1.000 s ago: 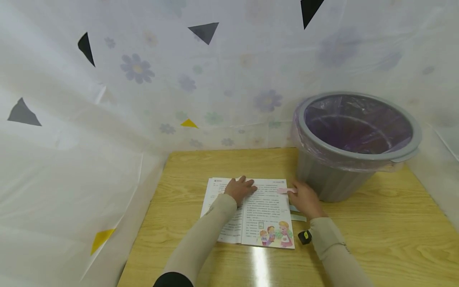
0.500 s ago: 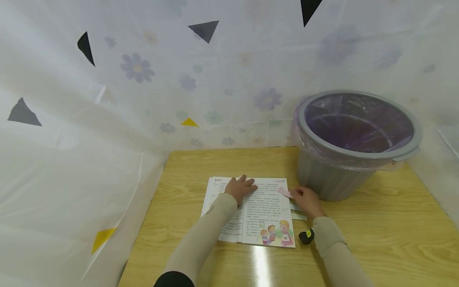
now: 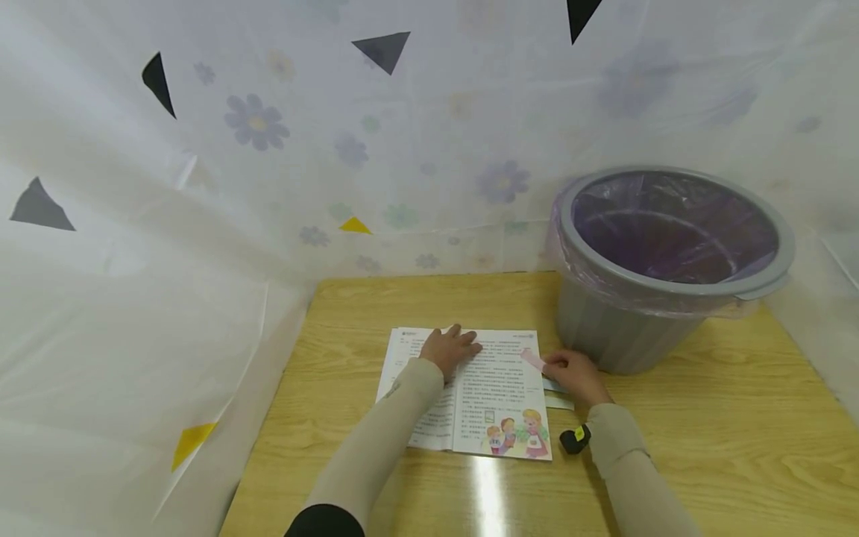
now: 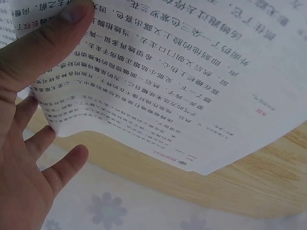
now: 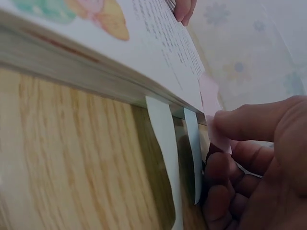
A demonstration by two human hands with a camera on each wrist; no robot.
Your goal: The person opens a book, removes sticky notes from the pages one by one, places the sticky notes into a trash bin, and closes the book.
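An open book (image 3: 496, 388) with printed text and a cartoon picture lies on the wooden table. My left hand (image 3: 450, 352) rests across its upper middle with fingers spread; in the left wrist view the thumb lies over the page. Beside the right page edge, my right hand (image 3: 579, 374) pinches a pink paper strip (image 5: 209, 96) between thumb and fingers. The strip's far end overlaps the page near its upper right. Below that hand, a pale green strip (image 5: 165, 134) and a light blue strip (image 5: 193, 148) stick out from the book's side.
A grey bin (image 3: 604, 328) with a purple plastic liner stands at the back right, close behind my right hand. A small black object (image 3: 574, 440) with a yellow mark is by my right wrist. Flower-patterned sheeting (image 3: 416, 149) encloses the table's back and sides.
My right hand has shifted slightly down, and the pink strip has turned from nearly level to slanting down toward the fingers. The left hand stays in place on the book.
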